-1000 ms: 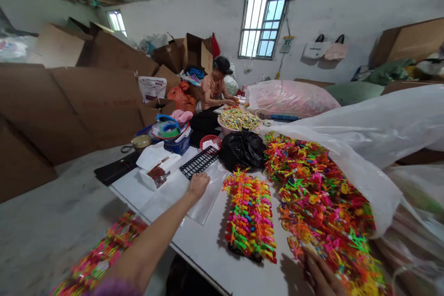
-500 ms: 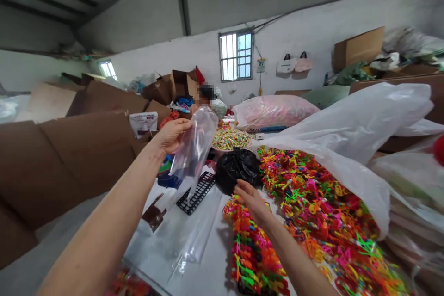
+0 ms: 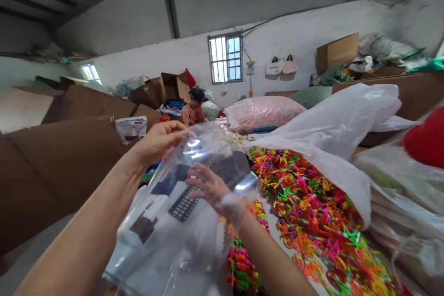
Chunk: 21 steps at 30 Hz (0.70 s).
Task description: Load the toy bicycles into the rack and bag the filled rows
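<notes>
My left hand (image 3: 159, 141) pinches the edge of a clear plastic bag (image 3: 192, 148) with thumb and fingers. My right hand (image 3: 210, 187) reaches inside the opened bag, its fingers spread apart and seen through the film. Under the bag, a black plastic grid tray (image 3: 183, 206) lies on the white tabletop. Colourful small plastic pieces stand in rows (image 3: 239, 263) below my right forearm. A large loose heap of similar bright pieces (image 3: 308, 189) lies to the right. The black plastic bag (image 3: 231, 166) behind my right hand is partly blurred by the film.
A white sack (image 3: 333, 120) spreads open around the loose heap. Cardboard boxes (image 3: 65, 166) line the left side. Farther back, a person (image 3: 193, 111) in a dark cap is near a large pink-filled sack (image 3: 263, 111). Something red (image 3: 426, 138) is at the right edge.
The clear bag, narrow and hanging from my left hand before, is now spread wide. My right hand has moved left from above the colourful rows into it. The view has turned slightly right.
</notes>
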Motion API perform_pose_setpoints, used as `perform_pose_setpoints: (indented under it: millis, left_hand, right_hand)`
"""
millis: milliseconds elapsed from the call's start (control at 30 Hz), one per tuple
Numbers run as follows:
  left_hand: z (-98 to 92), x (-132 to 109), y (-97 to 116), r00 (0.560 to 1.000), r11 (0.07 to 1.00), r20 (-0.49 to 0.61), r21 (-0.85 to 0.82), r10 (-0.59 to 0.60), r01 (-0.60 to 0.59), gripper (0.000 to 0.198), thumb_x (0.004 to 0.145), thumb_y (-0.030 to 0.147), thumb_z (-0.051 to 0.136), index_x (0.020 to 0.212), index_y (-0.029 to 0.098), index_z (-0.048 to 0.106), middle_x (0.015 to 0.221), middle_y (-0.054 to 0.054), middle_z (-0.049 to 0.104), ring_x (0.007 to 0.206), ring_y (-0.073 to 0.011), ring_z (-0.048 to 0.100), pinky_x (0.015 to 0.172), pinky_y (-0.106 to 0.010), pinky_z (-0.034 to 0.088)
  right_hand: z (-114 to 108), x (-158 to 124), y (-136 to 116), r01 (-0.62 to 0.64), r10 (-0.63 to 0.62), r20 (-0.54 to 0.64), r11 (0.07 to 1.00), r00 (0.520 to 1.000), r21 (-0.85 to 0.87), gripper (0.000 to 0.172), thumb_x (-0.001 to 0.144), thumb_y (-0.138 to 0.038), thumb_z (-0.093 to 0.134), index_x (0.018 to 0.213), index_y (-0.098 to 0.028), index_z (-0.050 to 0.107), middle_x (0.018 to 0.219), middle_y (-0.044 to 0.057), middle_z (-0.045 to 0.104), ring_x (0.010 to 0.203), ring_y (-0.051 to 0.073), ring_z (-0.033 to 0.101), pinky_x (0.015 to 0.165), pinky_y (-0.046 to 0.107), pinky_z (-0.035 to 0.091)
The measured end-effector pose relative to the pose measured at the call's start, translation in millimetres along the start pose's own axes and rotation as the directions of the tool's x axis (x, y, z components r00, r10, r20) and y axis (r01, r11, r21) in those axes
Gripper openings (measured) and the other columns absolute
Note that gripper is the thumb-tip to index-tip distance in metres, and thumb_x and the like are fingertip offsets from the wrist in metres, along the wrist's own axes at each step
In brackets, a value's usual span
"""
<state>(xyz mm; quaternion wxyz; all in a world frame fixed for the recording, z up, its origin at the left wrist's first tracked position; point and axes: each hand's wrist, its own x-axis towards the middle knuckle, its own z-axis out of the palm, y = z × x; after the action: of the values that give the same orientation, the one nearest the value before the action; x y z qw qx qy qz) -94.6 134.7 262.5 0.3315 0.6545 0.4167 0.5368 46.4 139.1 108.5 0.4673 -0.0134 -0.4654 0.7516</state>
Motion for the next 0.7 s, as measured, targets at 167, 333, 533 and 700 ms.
perform_pose_setpoints:
  millis: [167,333,533,700]
  left_hand:
    - [23.4,-9,-29,0.996,0.998,0.090,0.058,0.011,-0.017,0.024,0.061,0.034,0.073,0.069,0.015,0.063,0.066,-0.001,0.062,0.060,-0.0105,0.054,0.056,-0.020,0.042]
    - [54.5,-20,-64,0.996,0.954,0.029,-0.286,-0.079,0.084,0.035,0.054,0.038,0.075,0.075,0.016,0.059,0.071,0.000,0.062,0.060,-0.0105,0.055,0.060,-0.023,0.044]
    - [71.8,-35,-132,0.939,0.921,0.013,-0.192,-0.343,0.339,0.034,0.045,0.030,0.077,0.072,0.013,0.062,0.066,-0.002,0.064,0.057,-0.0120,0.056,0.054,-0.023,0.043]
    - [75.7,-75,-124,0.929,0.913,0.160,-0.193,-0.333,0.360,0.035,0.062,0.040,0.071,0.085,0.015,0.064,0.071,-0.004,0.066,0.061,-0.0129,0.059,0.059,-0.025,0.046]
  right_hand:
    - [4,-9,-18,0.041,-0.087,-0.258,0.983,0.962,-0.180,0.042,0.066,-0.042,0.070,0.101,-0.021,0.061,0.095,0.004,0.063,0.078,0.015,0.058,0.059,0.023,0.045]
    - [-16,-12,-36,0.123,-0.521,-0.353,0.677,0.777,-0.726,0.026,0.074,-0.043,0.061,0.077,-0.017,0.066,0.086,0.005,0.061,0.078,0.016,0.054,0.065,0.027,0.044]
    - [-61,-29,-131,-0.309,-0.541,-0.133,-0.247,0.830,-0.919,0.020,0.075,-0.025,0.060,0.058,-0.015,0.063,0.091,0.009,0.062,0.090,0.021,0.051,0.077,0.031,0.038]
    - [-52,-43,-158,-0.313,-0.226,-0.243,-0.361,0.943,-0.878,0.025,0.072,-0.030,0.064,0.054,-0.013,0.060,0.058,-0.001,0.053,0.060,0.011,0.047,0.056,0.022,0.031]
